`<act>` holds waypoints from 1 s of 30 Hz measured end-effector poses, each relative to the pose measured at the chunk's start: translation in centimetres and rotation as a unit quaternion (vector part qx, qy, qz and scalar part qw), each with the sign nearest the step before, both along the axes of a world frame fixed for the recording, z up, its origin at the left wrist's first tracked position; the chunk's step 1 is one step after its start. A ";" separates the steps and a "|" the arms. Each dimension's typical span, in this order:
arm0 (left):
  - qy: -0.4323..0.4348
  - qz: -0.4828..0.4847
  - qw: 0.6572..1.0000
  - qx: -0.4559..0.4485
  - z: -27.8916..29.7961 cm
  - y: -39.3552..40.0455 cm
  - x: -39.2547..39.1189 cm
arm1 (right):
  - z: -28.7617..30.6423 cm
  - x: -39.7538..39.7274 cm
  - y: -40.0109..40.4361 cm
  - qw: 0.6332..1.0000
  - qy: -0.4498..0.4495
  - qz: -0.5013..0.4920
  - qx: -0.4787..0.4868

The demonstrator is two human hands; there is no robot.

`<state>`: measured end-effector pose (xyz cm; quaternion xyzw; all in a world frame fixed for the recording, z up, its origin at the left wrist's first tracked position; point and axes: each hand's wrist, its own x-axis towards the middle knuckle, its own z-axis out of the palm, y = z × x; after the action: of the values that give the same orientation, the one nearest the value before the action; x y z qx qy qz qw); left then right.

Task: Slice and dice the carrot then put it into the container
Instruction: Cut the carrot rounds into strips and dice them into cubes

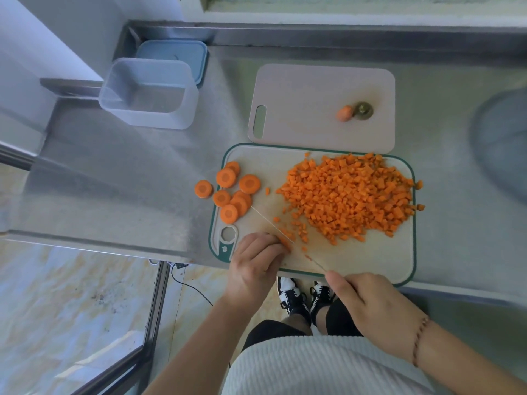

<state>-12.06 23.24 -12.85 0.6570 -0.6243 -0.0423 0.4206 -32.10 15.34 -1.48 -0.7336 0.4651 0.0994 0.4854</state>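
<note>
A large heap of diced carrot [350, 196] is lying on the right half of the green-rimmed cutting board [370, 266], bright orange small cubes, with a few strays spilling off the board's right edge. A cluster of round carrot slices [228, 189] is sitting at the board's far-left corner, pale rings showing at their centres; one slice is lying off the board on the steel counter [128, 181].

The left hand [256, 263] is curling its fingers down over a small carrot piece [285, 243] near the board's near-left part; most of that piece is hidden under the fingertips, so its shape is hard to tell. The right hand [370, 306] is gripping the handle of the knife [273, 226], and the handle itself is covered by the hand. The blade is showing edge-on as a thin line, its long axis running diagonally from the near right to the far left, the tip pointing toward the slices.

The clear container [148, 92] is standing well apart at the far left, open side up, seemingly with nothing in it, with a blue lid [174, 57] just behind it. On the second, pinkish board [322, 106] the carrot end pieces [353, 112] are lying together.
</note>
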 end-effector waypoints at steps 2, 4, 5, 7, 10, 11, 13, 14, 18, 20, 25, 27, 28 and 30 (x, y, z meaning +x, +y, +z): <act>-0.010 0.007 1.000 -0.004 -0.2 0.3 0.0 | 0.3 -0.8 0.4 1.000 -0.002 0.001 0.005; -0.012 0.014 1.000 -0.012 -0.3 0.4 0.0 | -0.1 -1.6 0.8 1.000 -0.014 0.003 -0.002; -0.012 0.015 1.000 -0.014 -0.4 0.4 -0.1 | -0.6 -1.9 1.0 1.000 -0.021 0.002 -0.006; -0.012 0.016 1.000 -0.014 -0.5 0.3 -0.1 | -1.4 -2.3 1.4 1.000 -0.017 0.004 -0.001; 0.002 0.016 1.000 -0.016 -0.4 0.2 -0.1 | -1.9 -1.1 1.4 1.000 0.010 0.022 -0.001; 0.005 0.013 1.000 -0.017 -0.3 0.1 -0.1 | -1.9 -0.4 1.1 0.999 0.015 0.029 -0.003; 0.006 0.004 1.000 -0.017 -0.2 0.0 0.1 | -1.5 1.3 0.4 0.999 0.017 0.029 -0.007; 0.006 -0.001 1.000 -0.016 -0.1 -0.1 0.2 | -1.4 2.0 0.1 0.999 0.016 0.030 -0.009; 0.021 -0.012 1.000 -0.006 0.4 0.4 0.2 | -0.8 1.6 -0.4 1.000 0.005 0.016 -0.003; 0.035 0.007 0.999 0.000 0.4 0.9 0.1 | -0.5 0.4 -0.2 1.000 0.001 0.007 0.003; -0.006 0.074 0.997 0.018 0.2 1.0 -0.3 | 0.4 -0.8 0.5 1.000 -0.003 0.014 0.019; -0.007 0.084 0.996 0.019 0.3 0.9 -0.4 | 0.4 -0.9 0.7 1.000 -0.007 0.015 0.026; -0.006 0.086 0.996 0.020 0.3 0.8 -0.5 | 0.2 -0.9 0.8 1.000 -0.007 0.013 0.024; -0.001 0.091 0.996 0.022 0.3 0.8 -0.6 | -0.4 -1.0 1.0 1.000 -0.001 0.013 0.009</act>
<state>-12.67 24.04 -12.54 0.7202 -0.5612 -0.0163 0.4075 -33.08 16.39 -1.91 -0.7353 0.4541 0.1095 0.4911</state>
